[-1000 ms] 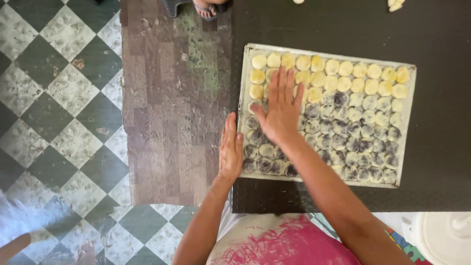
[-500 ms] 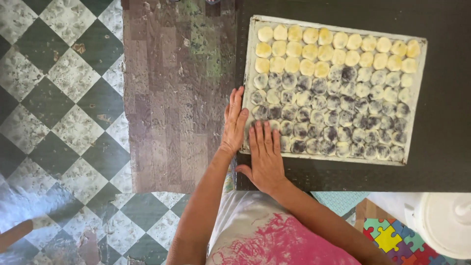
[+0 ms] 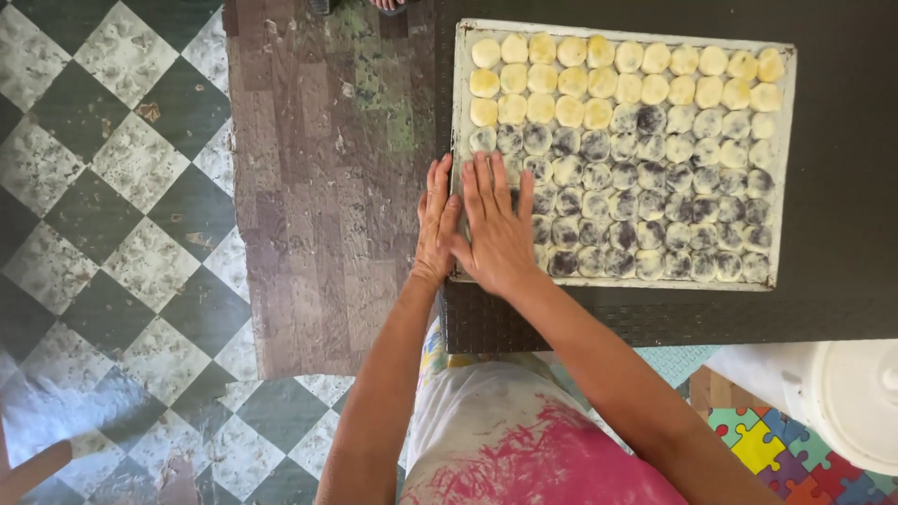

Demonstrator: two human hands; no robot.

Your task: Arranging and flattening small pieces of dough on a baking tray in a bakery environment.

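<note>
A white rectangular tray point(image 3: 788, 168) lies on a dark table point(image 3: 842, 299), packed with rows of small round dough pieces point(image 3: 655, 159), pale yellow at the top and dark-speckled lower down. My right hand point(image 3: 496, 229) lies flat with fingers spread on the tray's lower left corner, pressing on the dough pieces there. Beside it, my left hand point(image 3: 435, 220) rests flat against the tray's left edge, at the side of the table. Neither hand grips anything.
A green and white checkered floor point(image 3: 103, 187) with a worn brown strip point(image 3: 318, 187) lies to the left. A white bucket point(image 3: 851, 402) and a colourful puzzle mat point(image 3: 767, 449) sit at the lower right. Another person's foot point(image 3: 388, 5) shows at the top edge.
My right hand has drawn back from the middle of the tray to its lower left corner. My left hand stays along the tray's left edge. The view has shifted.
</note>
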